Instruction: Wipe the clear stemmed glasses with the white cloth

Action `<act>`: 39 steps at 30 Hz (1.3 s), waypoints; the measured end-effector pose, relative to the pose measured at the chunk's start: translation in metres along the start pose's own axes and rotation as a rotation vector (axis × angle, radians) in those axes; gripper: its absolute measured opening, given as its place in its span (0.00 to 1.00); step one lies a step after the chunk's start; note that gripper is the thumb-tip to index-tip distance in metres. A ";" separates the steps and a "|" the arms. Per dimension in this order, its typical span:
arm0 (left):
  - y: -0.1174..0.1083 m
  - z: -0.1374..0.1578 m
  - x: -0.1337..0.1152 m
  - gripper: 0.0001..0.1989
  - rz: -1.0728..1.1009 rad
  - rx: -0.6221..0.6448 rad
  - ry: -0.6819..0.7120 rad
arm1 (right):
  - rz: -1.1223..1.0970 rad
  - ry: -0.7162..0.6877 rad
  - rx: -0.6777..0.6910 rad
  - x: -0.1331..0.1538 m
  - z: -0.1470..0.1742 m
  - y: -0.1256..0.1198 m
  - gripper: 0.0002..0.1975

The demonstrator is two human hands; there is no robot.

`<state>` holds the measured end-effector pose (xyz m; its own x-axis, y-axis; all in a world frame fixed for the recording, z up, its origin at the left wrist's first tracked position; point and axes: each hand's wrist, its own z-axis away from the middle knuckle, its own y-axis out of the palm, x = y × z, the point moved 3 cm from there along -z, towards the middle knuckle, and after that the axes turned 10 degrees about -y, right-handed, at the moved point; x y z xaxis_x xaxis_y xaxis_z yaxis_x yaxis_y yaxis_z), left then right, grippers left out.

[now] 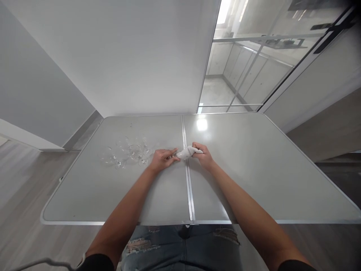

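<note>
Over the table's middle seam, my left hand is closed around the stem end of a clear stemmed glass, which is tilted on its side with its bowl toward the right. White cloth or paper fills the bowl and sticks out of its mouth. My right hand grips that white material at the rim; whether its fingers also touch the glass, I cannot tell. Just left of my left hand, several clear stemmed glasses stand in a cluster, their outlines hard to separate.
The pale grey folding table has a metal edge and a metal seam across its middle. A white wall rises behind it. Glass door panes are at the back right. A cable shows at the lower left.
</note>
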<state>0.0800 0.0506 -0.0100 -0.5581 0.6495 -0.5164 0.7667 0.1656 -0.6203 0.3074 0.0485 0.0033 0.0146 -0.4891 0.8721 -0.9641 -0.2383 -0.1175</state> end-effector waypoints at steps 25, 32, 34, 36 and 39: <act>0.003 -0.002 0.003 0.21 -0.057 -0.126 -0.118 | 0.398 -0.226 0.149 0.004 -0.006 0.000 0.08; 0.007 -0.002 0.000 0.21 0.090 0.016 -0.071 | -0.045 0.036 -0.068 -0.002 -0.003 -0.001 0.12; 0.007 -0.003 0.000 0.21 0.134 0.003 -0.096 | -0.130 0.086 -0.173 0.000 -0.002 0.000 0.12; 0.005 -0.004 0.000 0.21 0.170 -0.059 -0.166 | -0.115 0.080 -0.304 0.002 -0.002 -0.003 0.13; 0.000 -0.005 0.002 0.21 0.233 -0.201 -0.324 | -0.031 0.047 -0.597 0.006 0.001 -0.011 0.12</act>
<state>0.0806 0.0558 -0.0077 -0.4091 0.4255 -0.8072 0.9124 0.2042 -0.3548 0.3186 0.0476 0.0096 0.0470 -0.4490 0.8923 -0.9458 0.2673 0.1843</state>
